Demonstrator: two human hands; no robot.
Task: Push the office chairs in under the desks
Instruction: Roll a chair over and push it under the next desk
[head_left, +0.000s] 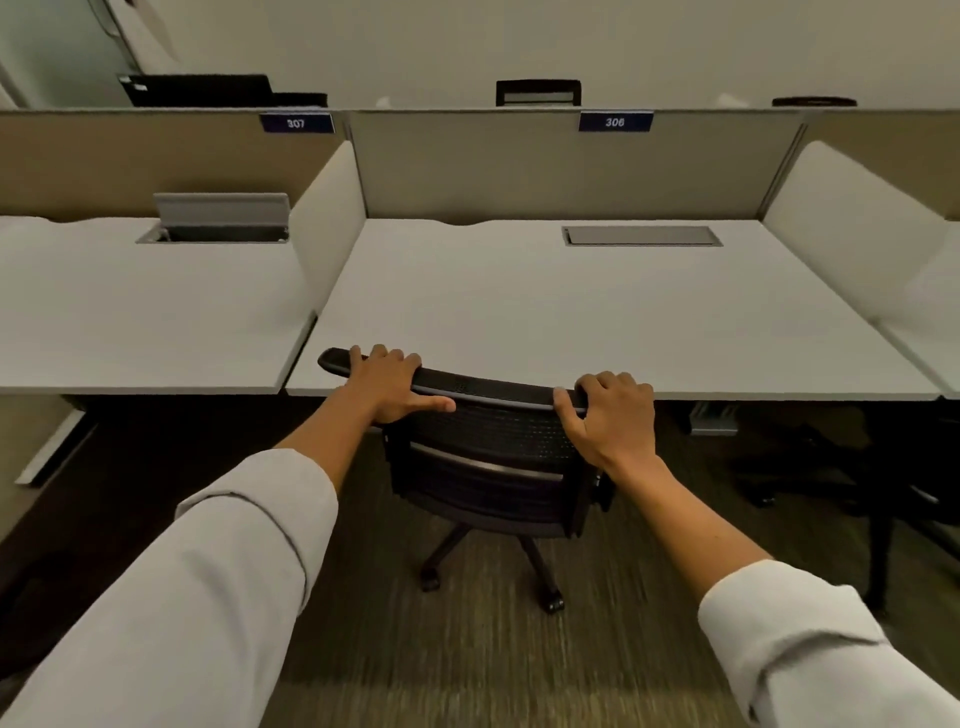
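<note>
A black mesh-backed office chair (493, 457) stands in front of the white desk (571, 312) labelled 306, with its backrest top at the desk's front edge. Its seat is hidden under the desk; the wheeled base shows on the carpet. My left hand (389, 387) grips the left end of the backrest's top rail, fingers over the top. My right hand (613, 415) holds the right end of the same rail.
The desk labelled 307 (145, 312) lies to the left, with an open cable hatch (221, 218). White side dividers (332, 223) separate the desks. Another dark chair base (810, 467) sits under the desk at right. Patterned carpet (493, 649) spreads below me.
</note>
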